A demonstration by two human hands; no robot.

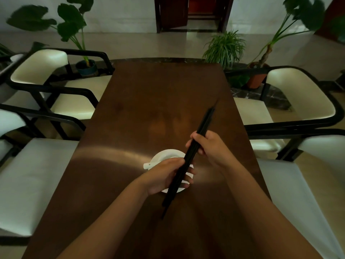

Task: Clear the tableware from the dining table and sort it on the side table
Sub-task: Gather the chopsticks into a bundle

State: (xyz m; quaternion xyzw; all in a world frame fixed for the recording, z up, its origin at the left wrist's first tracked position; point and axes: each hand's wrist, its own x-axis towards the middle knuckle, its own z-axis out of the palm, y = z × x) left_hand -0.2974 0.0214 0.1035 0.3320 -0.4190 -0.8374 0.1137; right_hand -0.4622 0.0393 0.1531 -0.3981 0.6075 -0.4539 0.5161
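A bundle of black chopsticks (202,126) slants from lower left to upper right above the brown dining table (149,101). My left hand (166,174) grips the bundle low down, and my right hand (207,146) grips it near the middle. Under my hands sits a white bowl (167,153) on a white plate (179,189), with a white spoon handle (147,165) sticking out to the left. My left hand hides most of the plate and part of the bowl.
White-cushioned chairs with black frames line both sides: two at the left (39,71) and two at the right (302,96). Potted plants (225,47) stand beyond the table's far end, in front of a dark doorway (194,14).
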